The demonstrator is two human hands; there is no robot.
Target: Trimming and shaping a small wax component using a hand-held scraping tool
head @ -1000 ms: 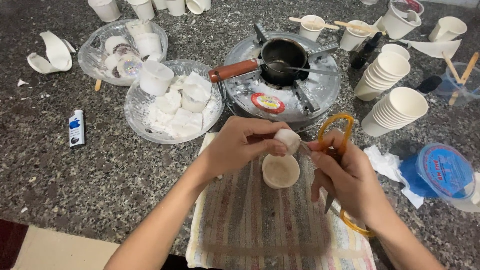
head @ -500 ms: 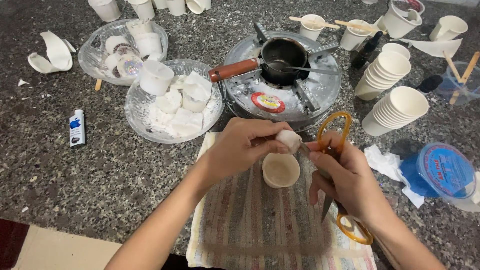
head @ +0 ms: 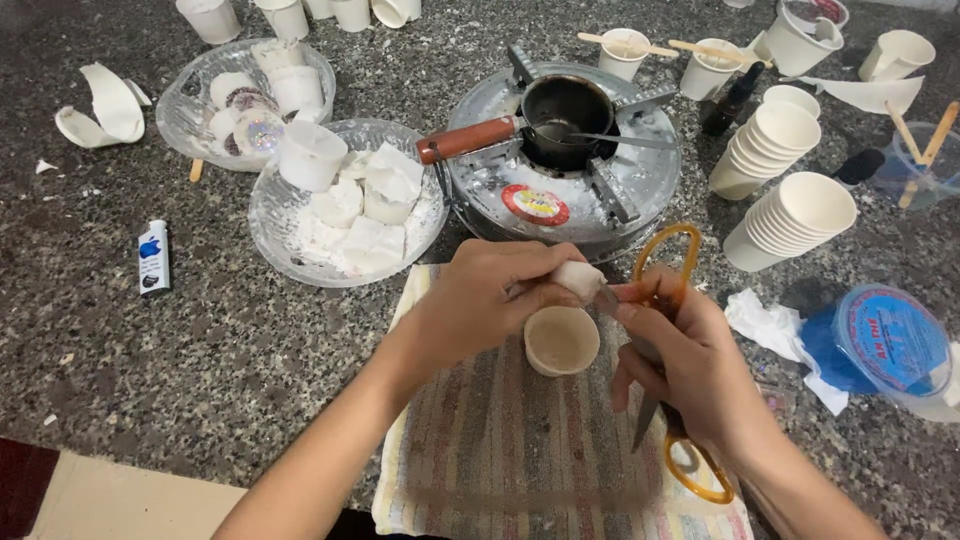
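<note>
My left hand (head: pixel 480 300) grips a small white wax piece (head: pixel 580 280) at its fingertips, just above a small beige cup (head: pixel 560 340) that stands on a striped cloth (head: pixel 500 460). My right hand (head: pixel 690 360) holds orange-handled scissors (head: pixel 670 270), fingers wrapped round them, blades pointing down over the cloth, and its fingertips meet the wax piece. Both hands work close together over the cloth.
A small stove (head: pixel 560 190) with a dark pot and red handle (head: pixel 465 140) sits behind the hands. Two glass bowls (head: pixel 290 235) of white wax lumps lie left. Stacks of paper cups (head: pixel 790 215) and a blue-lidded tub (head: pixel 895 340) stand right. A small lighter (head: pixel 152 257) lies far left.
The scissors' lower handle has swung lower over the cloth in my right hand. My left hand stays on the wax piece above the cup.
</note>
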